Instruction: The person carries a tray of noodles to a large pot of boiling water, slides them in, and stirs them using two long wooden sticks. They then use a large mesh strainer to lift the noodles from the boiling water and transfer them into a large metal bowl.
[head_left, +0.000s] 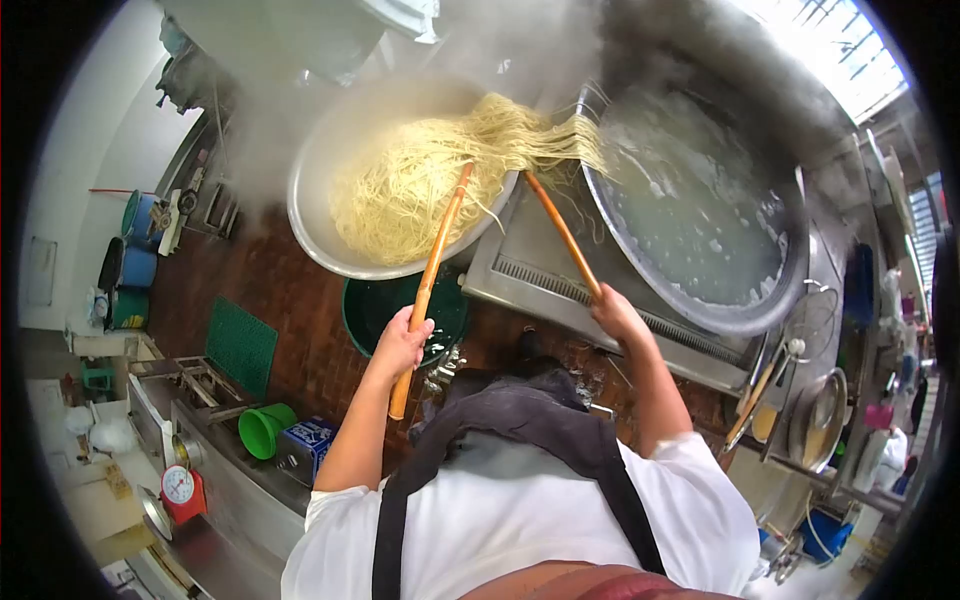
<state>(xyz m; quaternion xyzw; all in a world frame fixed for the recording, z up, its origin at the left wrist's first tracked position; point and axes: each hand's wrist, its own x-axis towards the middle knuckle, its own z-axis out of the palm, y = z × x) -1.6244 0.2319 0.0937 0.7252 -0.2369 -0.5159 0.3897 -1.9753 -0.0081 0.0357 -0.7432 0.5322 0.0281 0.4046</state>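
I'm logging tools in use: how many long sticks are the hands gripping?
2: one stick in the left hand, another stick in the right hand; both reach the noodles.

Bare forearms [357, 425] outstretched, well apart — left grip [402, 345] and right grip [618, 314] both curled closed.

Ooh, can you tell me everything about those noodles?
The noodles are long, thin and pale yellow, and look soft and moist. Most lie in a tangled heap in a round, metal-looking bowl. A thick bundle stretches across from the bowl to the near side of the big pot, with a few strands dangling in between. The left stick and right stick, held in the left hand and right hand, meet the noodles at their far ends.
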